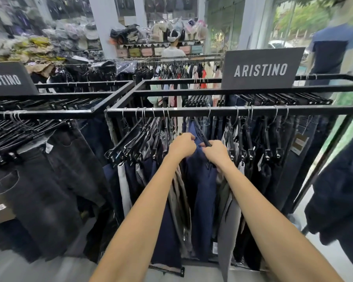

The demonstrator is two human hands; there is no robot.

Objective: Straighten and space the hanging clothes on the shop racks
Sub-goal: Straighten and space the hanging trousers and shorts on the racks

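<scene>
Under rail, left hand and right hand grip blue trousers hanger — other hangers at rail's left end bunched, crooked — lots to do

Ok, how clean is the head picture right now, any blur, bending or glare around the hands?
Head view: left hand on the trousers and right hand on a hanger are sharp; shelves top left and the person at the right edge are motion-smeared; rails tilt and bend toward the edges; the window is washed out, no glare on the hands.
</scene>
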